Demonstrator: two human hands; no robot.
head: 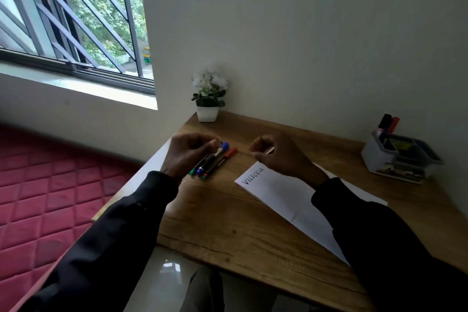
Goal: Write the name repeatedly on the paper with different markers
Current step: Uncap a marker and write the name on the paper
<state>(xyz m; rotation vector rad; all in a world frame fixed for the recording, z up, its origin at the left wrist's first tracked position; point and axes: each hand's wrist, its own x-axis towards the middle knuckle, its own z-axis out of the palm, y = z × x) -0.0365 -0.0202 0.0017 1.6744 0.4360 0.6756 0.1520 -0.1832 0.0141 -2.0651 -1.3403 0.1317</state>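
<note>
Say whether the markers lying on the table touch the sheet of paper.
Apart. The head view shows a wide strip of bare wooden table between the bunch of markers and the nearest corner of the paper.

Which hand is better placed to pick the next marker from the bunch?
Left. The left hand hovers over the markers, fingertips by the blue-capped marker; the right hand sits apart, above the top of the paper.

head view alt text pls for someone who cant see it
A person's left hand is at a cluster of coloured markers on a wooden desk, while the right hand curls over a paper bearing one handwritten name. A potted plant stands behind.
</note>
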